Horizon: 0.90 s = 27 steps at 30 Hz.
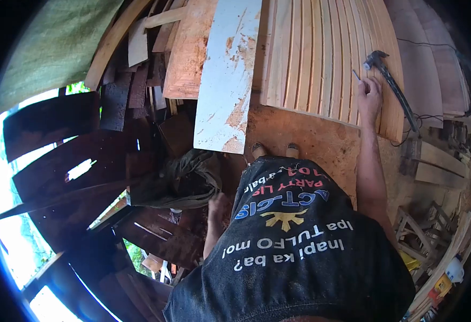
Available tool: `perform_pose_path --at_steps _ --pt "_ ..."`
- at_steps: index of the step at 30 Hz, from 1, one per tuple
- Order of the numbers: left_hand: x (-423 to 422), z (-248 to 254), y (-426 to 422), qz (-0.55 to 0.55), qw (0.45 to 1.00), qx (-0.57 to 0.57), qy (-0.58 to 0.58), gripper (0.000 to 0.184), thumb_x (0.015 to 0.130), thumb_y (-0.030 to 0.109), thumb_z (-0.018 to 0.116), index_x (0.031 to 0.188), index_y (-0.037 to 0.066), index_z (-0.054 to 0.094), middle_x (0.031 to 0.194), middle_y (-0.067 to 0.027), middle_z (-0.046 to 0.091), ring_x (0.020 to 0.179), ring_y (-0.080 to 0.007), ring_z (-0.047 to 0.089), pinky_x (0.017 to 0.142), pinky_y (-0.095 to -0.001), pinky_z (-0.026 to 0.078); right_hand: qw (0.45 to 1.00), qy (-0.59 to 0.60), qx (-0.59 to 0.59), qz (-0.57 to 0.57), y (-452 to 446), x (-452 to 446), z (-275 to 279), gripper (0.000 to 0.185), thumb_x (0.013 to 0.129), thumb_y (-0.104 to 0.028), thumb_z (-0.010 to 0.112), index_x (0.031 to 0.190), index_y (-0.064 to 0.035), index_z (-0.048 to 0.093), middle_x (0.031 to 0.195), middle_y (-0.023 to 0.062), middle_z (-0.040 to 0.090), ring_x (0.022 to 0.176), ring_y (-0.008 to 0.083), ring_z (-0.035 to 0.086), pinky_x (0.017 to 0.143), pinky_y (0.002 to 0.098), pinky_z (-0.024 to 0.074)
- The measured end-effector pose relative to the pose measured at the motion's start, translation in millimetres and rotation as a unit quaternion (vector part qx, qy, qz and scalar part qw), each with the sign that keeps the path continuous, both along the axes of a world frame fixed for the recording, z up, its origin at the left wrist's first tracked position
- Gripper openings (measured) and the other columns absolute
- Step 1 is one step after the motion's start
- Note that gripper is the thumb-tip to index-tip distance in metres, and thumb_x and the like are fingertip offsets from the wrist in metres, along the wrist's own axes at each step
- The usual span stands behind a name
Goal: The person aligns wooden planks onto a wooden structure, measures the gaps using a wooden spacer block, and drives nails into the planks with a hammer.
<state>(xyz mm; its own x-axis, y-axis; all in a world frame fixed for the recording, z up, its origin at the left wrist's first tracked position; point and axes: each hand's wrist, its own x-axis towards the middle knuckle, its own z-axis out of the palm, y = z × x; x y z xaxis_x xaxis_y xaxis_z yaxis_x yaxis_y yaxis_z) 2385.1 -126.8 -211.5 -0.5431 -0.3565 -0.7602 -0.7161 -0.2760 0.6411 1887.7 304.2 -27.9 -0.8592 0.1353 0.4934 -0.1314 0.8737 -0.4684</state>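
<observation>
At the right, my right hand (370, 96) rests over grooved wooden boards (313, 59), its fingers closed on a thin, nail-like rod (356, 74) that pokes out past the fingertips. Just beside that hand lies a claw hammer (392, 81) with a dark handle, its head toward the far side. Lower left, my left hand (217, 207) is somewhat blurred and grips the edge of a dark, crumpled cloth (195, 177). Most of its fingers are hard to make out against the cloth.
A white, paint-worn board (227, 75) juts toward me beside a reddish wooden panel (190, 53). Dark planks (74, 155) with bright gaps fill the left. A thin cable (426, 44) runs at the right. Wood scraps (442, 163) and a small wooden frame (420, 231) stand lower right.
</observation>
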Motion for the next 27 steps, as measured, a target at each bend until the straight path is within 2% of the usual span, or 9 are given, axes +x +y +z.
perform_pose_path --at_steps 3,6,8,10,14,17,22,24,27 --pt "-17.6 -12.7 -67.7 -0.114 0.895 -0.402 0.156 0.026 0.093 0.025 0.054 0.074 0.008 0.054 0.069 0.0025 0.049 0.06 -0.0088 0.043 0.054 -0.0278 0.038 1.0 0.006 0.014 0.009 -0.3 0.7 1.6 0.023 0.087 -0.024 0.065 0.101 -0.0061 0.068 0.118 0.0145 0.062 0.104 0.0324 0.061 0.088 0.0417 0.0489" --pt "-91.9 94.0 -112.4 0.001 0.836 -0.516 0.186 0.029 0.097 0.023 0.05 0.087 -0.003 0.06 0.08 -0.0009 0.058 0.074 -0.0119 0.051 0.065 -0.0289 0.044 0.999 0.01 0.03 0.01 1.7 0.2 -0.4 0.023 0.087 -0.025 0.065 0.101 -0.0063 0.068 0.118 0.0144 0.062 0.105 0.0321 0.061 0.089 0.0417 0.0483" --pt "-146.7 176.6 -118.4 0.106 0.881 -0.417 0.196 0.041 0.1 0.026 0.054 0.126 -0.007 0.057 0.109 -0.012 0.066 0.097 -0.0153 0.06 0.088 -0.0279 0.047 0.999 0.008 0.027 0.015 3.7 -0.2 -3.6 0.024 0.088 -0.026 0.065 0.101 -0.0062 0.068 0.118 0.0143 0.062 0.106 0.0321 0.06 0.09 0.0418 0.048" --pt "-207.5 254.0 -87.7 0.146 0.845 -0.392 0.333 0.032 0.1 0.014 0.053 0.124 -0.006 0.058 0.114 -0.0145 0.066 0.107 -0.0177 0.061 0.096 -0.0304 0.047 1.0 0.01 0.021 0.008 4.4 -3.9 -5.3 0.025 0.088 -0.027 0.064 0.102 -0.0062 0.068 0.118 0.0143 0.062 0.107 0.0321 0.06 0.09 0.0418 0.0479" --pt "-306.3 338.0 -9.2 -0.027 0.815 -0.451 0.362 0.031 0.097 0.012 0.056 0.124 -0.002 0.059 0.119 -0.0166 0.065 0.112 -0.0208 0.061 0.097 -0.0318 0.045 1.0 0.004 0.008 0.0 5.8 -2.7 -6.4 0.026 0.089 -0.03 0.063 0.101 -0.0069 0.069 0.117 0.0142 0.063 0.106 0.0323 0.06 0.09 0.0414 0.0478" --pt "-382.7 321.9 56.6 -0.206 0.763 -0.402 0.463 0.044 0.093 0.024 0.064 0.127 -0.001 0.055 0.124 -0.019 0.061 0.116 -0.0315 0.059 0.099 -0.0382 0.045 1.0 0.009 -0.001 0.016 3.8 -2.0 -4.3 0.028 0.09 -0.031 0.062 0.1 -0.0067 0.07 0.116 0.0144 0.063 0.106 0.0321 0.061 0.09 0.0419 0.0471" --pt "-485.0 250.7 147.6 -0.398 0.616 -0.601 0.318 0.072 0.099 0.054 0.035 0.141 -0.006 0.036 0.149 -0.0238 0.035 0.142 -0.0345 0.026 0.116 -0.0506 0.022 0.999 0.029 0.003 0.03 7.5 -5.3 -5.5 0.03 0.092 -0.032 0.059 0.099 -0.0055 0.069 0.114 0.0138 0.065 0.106 0.0317 0.061 0.092 0.0445 0.0444" --pt "-490.6 189.1 153.7 -0.37 0.563 -0.685 0.279 0.077 0.1 0.056 0.025 0.147 -0.004 0.027 0.155 -0.0222 0.023 0.146 -0.0339 0.017 0.118 -0.0519 0.012 0.999 0.034 -0.018 0.029 3.6 -2.9 -3.0 0.029 0.092 -0.032 0.059 0.097 -0.0054 0.069 0.112 0.012 0.066 0.105 0.0308 0.061 0.091 0.044 0.0439" --pt "-476.2 195.4 155.1 -0.391 0.57 -0.672 0.264 0.078 0.099 0.056 0.027 0.148 -0.004 0.025 0.157 -0.0212 0.019 0.147 -0.0327 0.015 0.118 -0.0515 0.009 0.997 0.003 -0.054 0.057 3.9 -0.4 4.9 0.029 0.093 -0.033 0.058 0.094 -0.0053 0.068 0.109 0.0095 0.066 0.103 0.0295 0.061 0.09 0.0423 0.0431"
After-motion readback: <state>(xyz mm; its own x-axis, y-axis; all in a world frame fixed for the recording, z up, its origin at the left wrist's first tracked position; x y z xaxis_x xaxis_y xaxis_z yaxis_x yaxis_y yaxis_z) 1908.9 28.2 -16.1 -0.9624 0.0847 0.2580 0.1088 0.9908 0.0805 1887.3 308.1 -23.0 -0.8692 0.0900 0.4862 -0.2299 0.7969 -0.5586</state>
